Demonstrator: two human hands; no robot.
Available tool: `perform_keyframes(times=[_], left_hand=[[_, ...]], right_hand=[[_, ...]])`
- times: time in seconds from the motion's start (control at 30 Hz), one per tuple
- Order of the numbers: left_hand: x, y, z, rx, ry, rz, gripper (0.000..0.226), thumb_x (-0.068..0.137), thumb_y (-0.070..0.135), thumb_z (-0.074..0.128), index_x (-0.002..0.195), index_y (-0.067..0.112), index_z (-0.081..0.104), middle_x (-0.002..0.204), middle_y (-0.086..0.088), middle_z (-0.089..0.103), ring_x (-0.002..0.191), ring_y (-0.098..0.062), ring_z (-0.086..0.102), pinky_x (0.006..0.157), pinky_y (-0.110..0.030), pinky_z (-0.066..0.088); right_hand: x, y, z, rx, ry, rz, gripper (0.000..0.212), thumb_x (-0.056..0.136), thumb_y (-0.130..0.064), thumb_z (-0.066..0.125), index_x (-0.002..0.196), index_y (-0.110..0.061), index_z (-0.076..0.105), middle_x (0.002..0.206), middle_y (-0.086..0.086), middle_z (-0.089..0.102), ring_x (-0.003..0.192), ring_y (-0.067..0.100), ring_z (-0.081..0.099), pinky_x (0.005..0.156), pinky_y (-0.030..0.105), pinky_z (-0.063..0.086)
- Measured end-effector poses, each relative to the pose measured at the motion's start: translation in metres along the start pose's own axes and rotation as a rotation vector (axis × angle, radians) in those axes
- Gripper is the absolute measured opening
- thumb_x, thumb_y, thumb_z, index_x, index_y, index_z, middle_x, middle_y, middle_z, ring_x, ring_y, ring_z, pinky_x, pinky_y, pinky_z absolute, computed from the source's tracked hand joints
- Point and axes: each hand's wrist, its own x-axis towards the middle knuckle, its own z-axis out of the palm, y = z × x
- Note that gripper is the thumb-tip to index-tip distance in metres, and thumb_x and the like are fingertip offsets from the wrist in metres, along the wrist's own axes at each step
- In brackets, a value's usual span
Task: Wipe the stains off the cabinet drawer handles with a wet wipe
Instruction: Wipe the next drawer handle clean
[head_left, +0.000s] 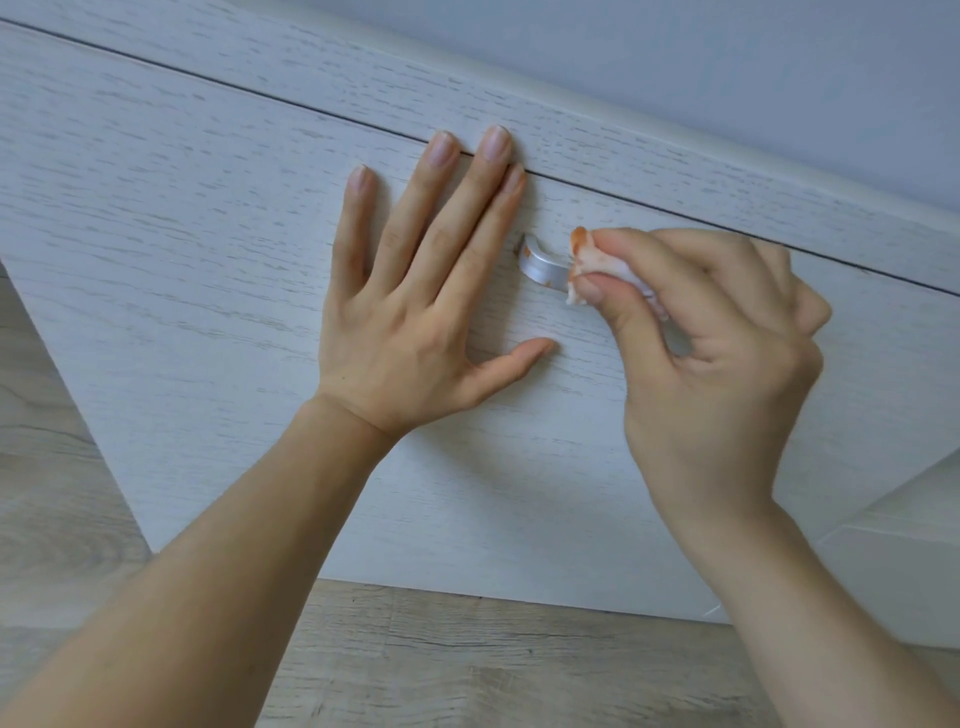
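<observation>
A silver drawer handle sticks out of the white wood-grain drawer front; small orange stains show at its left end and lower edge. My right hand pinches a crumpled wet wipe, smeared orange, between thumb and fingers, and presses it against the handle's right part, which it hides. My left hand lies flat on the drawer front just left of the handle, fingers spread and straight, fingertips reaching the gap above the drawer.
A dark gap separates this drawer from the cabinet top edge. Above is a pale wall. Grey wood-look floor runs below and at the left. A white panel stands at the lower right.
</observation>
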Motion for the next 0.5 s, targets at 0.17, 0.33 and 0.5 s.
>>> perform_keyframes(times=[0.17,0.33,0.5], left_hand=[[-0.001,0.000,0.000,-0.012,-0.005,0.000,0.091,0.082,0.068,0.054,0.146,0.007,0.033,0.148,-0.009,0.038,0.140,-0.028,0.026,0.116,-0.046,0.010],[0.000,0.001,-0.002,0.000,-0.009,0.007,0.091,0.082,0.068,0.052,0.146,0.006,0.033,0.148,-0.008,0.038,0.140,-0.028,0.026,0.117,-0.045,0.009],[0.000,-0.001,-0.006,-0.047,-0.037,0.008,0.090,0.084,0.066,0.053,0.146,0.006,0.031,0.150,-0.006,0.033,0.140,-0.028,0.025,0.117,-0.045,0.009]], right_hand=[[0.000,0.003,-0.005,-0.013,-0.006,0.017,0.009,0.089,-0.028,0.066,0.093,-0.025,0.073,0.087,-0.016,0.061,0.087,0.013,0.055,0.077,0.042,0.034],[0.001,-0.012,0.006,0.078,0.023,0.109,0.009,0.089,-0.024,0.063,0.093,-0.022,0.071,0.091,-0.015,0.061,0.090,0.009,0.057,0.085,0.043,0.039],[0.008,-0.016,-0.005,0.256,0.025,0.285,0.007,0.094,-0.022,0.056,0.093,-0.022,0.063,0.094,-0.006,0.057,0.091,0.011,0.055,0.087,0.032,0.045]])
